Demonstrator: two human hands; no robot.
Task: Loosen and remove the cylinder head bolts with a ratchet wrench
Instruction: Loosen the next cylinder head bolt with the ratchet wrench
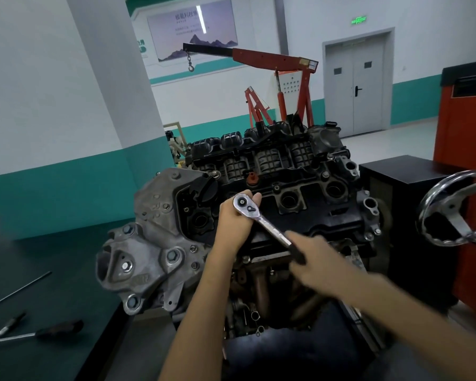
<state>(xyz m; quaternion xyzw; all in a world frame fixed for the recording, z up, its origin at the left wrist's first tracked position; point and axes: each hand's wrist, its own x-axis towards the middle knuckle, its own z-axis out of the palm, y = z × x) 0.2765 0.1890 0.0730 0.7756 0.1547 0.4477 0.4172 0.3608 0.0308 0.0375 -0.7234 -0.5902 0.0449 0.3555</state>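
A black engine cylinder head cover [300, 188] sits on a stand in front of me. A chrome ratchet wrench [261, 221] stands over its near edge, head up and to the left, handle running down to the right. My left hand [235, 218] cups the ratchet head from below, fingers curled round it. My right hand [311, 259], blurred by motion, grips the black handle end. The bolt under the ratchet head is hidden by my left hand and the tool.
A grey aluminium timing cover [154, 229] forms the engine's left end. Screwdrivers [36, 334] and a thin rod [17, 291] lie on the dark bench at left. A chrome stand handwheel [456, 213] juts out at right. A red engine hoist [280, 78] stands behind.
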